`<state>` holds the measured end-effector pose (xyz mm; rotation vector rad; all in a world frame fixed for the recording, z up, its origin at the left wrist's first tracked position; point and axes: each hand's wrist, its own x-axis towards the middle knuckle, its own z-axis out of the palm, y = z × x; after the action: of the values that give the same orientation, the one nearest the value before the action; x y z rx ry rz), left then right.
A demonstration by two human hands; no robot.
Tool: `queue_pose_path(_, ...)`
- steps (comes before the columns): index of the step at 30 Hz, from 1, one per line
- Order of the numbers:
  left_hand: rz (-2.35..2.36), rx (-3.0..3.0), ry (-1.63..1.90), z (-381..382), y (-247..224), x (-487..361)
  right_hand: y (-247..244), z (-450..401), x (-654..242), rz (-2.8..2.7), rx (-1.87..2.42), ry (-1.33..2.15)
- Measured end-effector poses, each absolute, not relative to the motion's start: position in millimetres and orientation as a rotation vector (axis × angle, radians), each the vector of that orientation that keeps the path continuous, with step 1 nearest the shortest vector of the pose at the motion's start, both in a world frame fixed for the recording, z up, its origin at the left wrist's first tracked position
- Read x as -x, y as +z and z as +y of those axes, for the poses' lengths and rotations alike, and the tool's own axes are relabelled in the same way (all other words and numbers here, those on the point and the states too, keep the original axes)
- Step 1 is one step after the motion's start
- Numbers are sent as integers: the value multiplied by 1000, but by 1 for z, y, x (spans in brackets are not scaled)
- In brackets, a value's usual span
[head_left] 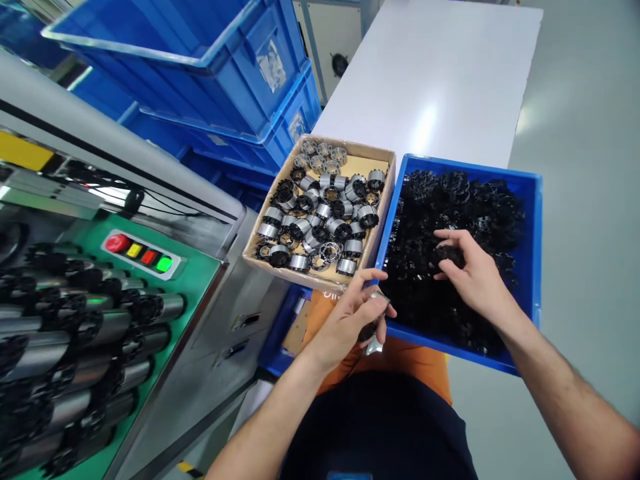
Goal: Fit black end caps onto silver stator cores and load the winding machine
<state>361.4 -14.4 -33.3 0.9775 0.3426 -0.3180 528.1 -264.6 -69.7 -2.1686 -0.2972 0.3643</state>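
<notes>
My left hand (357, 313) is closed around a silver metal stator core (374, 345), partly hidden by the fingers. It is held low between the cardboard box and the blue bin. My right hand (465, 267) is over the blue bin (533, 267), thumb and fingers pinching a black plastic end piece (449, 255). Many similar black toothed plastic pieces (460, 190) fill the bin in a dark heap. In the cardboard box (387, 160) lie silver stator cores with black ends (340, 229), mostly on their sides, and bare metal rings (317, 162) in the far corner.
A white table (440, 73) extends beyond the boxes. Stacked blue crates (220, 93) stand at the back left. On the left is a machine with a green surface (200, 260), rows of silver and black cylinders (100, 327), and a button panel (143, 253) with a red knob.
</notes>
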Motion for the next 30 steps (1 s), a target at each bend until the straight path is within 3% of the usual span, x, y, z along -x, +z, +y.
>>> queue_pose_path(6,292,-1121,-165,-23,-32,-373,-37,-258,-510,-335,1942,374)
queue_pose_path(12,-87,-1423,267,-34,-32,-382,12,-248,-468,-578,1620,484)
queue_pose_path(21,-158,-1716,652,-41,-28,-377,6,-238,-446,-338,1311,534)
queue_pose_path(25,-82,-1662,635,-42,-35,-376,10,-234,-440,-237,1332,575)
queue_pose_path(30,65,-1273,302,-49,-29,-366,14,-239,-438,-285,1421,472)
